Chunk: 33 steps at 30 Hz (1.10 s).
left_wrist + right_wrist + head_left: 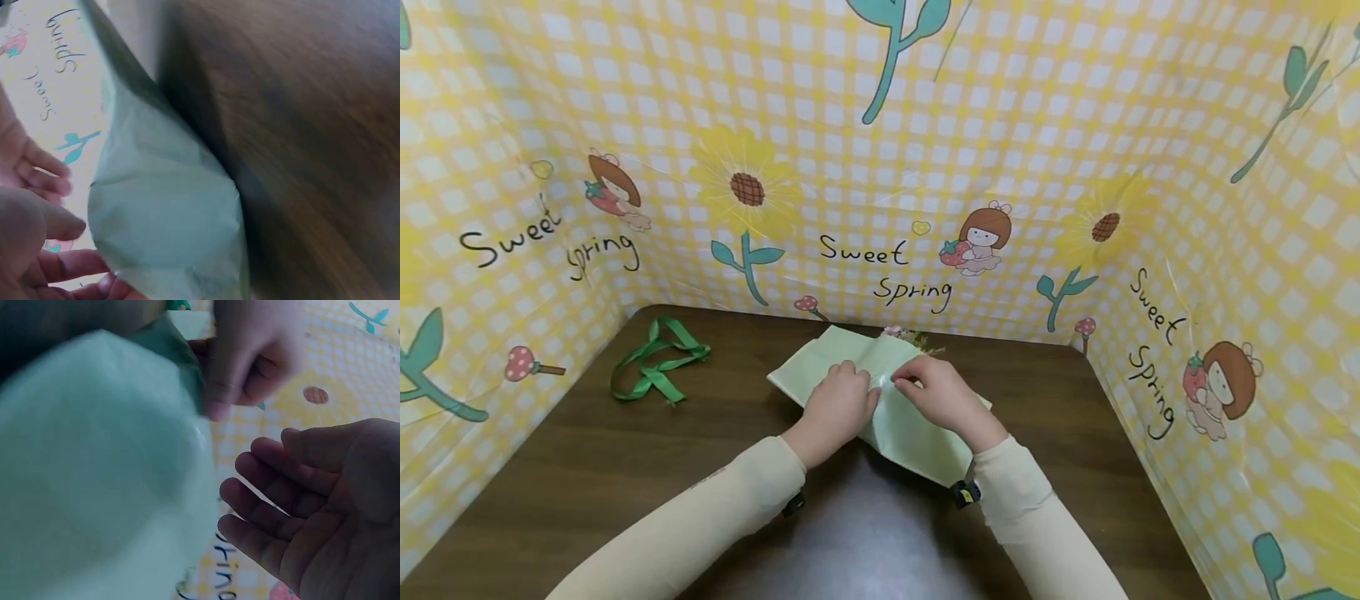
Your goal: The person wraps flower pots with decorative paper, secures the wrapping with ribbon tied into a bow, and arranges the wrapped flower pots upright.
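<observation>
A pale green sheet of wrapping paper (pixel 917 442) is folded into a bundle over the table. Pink flowers (pixel 895 331) with green sprigs peek out past its far edge; the rest of them is hidden by the paper. My left hand (pixel 838 400) grips the paper near its middle, the thumb on the near face in the right wrist view. A small shiny patch shows on the paper between the hands. My right hand (pixel 312 500) has its fingers loosely bent and apart, beside the paper's edge, with nothing seen between them.
A loose green ribbon (pixel 658 358) lies looped on the brown wooden table (pixel 535 467), at the far left. Yellow checked cloth (pixel 865 167) with flower prints stands as walls behind the table and along both sides.
</observation>
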Motion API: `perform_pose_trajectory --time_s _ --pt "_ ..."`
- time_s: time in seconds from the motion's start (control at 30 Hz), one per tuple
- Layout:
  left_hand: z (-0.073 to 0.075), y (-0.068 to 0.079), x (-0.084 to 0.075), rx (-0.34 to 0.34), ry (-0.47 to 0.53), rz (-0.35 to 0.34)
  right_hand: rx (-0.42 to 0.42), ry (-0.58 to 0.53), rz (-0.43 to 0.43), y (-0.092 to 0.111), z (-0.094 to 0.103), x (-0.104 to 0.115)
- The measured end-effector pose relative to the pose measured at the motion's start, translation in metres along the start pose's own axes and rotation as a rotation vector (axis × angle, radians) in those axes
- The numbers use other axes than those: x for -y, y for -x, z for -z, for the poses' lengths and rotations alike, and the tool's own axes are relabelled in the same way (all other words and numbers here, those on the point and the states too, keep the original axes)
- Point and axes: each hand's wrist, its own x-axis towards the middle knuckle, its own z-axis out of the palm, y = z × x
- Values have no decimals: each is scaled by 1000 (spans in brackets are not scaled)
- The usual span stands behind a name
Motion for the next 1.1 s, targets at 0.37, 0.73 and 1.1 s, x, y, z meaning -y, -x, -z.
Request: perform_pose_trajectory --time_s 0.37,0.73,1.1 --pt "10 7 10 139 119 55 9 95 89 -18 -42 9" --pt "12 17 23 79 153 24 -137 222 53 -18 -63 20" --pt "28 54 91 18 163 204 -272 406 4 -15 -78 27"
